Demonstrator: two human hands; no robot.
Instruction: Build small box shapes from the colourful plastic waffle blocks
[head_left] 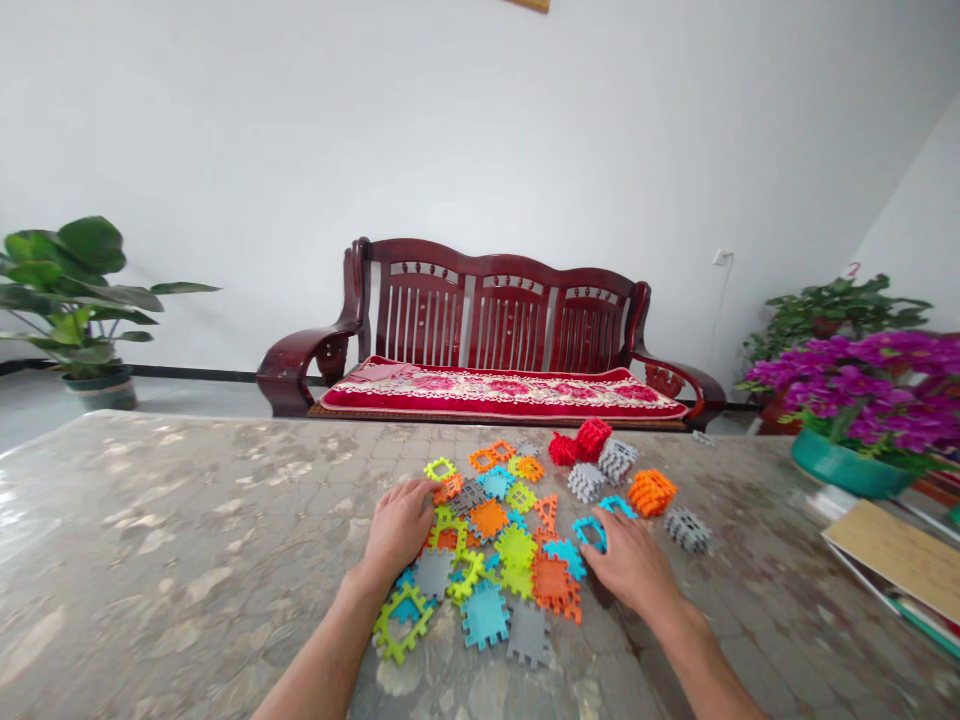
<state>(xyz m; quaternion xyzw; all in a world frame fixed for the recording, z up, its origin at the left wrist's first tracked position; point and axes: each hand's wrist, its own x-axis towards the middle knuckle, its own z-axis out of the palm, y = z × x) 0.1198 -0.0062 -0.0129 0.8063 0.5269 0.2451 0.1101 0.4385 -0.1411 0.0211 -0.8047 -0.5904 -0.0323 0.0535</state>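
Observation:
A loose pile of interlocking plastic tiles with toothed edges, in orange, lime green, blue and grey, lies on the table between my hands; an orange square tile (pixel 489 520) is near its middle. My left hand (pixel 401 522) rests at the pile's left edge, fingers stretched out and tips touching an orange window-shaped tile (pixel 448 488). To the right of the pile, my right hand (pixel 628 556) has its thumb and fingers around a blue open-frame tile (pixel 581 530). A second blue frame tile (pixel 618 505) lies just beyond those fingers. The fingers partly hide both blue tiles.
Stacked tiles stand behind my right hand: a red stack (pixel 593 438), grey stacks (pixel 619 460) and an orange stack (pixel 652 492). Right of them are a green pot (pixel 847 465) of purple flowers and a cardboard-covered pile (pixel 896 560). A wooden bench (pixel 506 310) stands beyond the patterned table (pixel 247 560).

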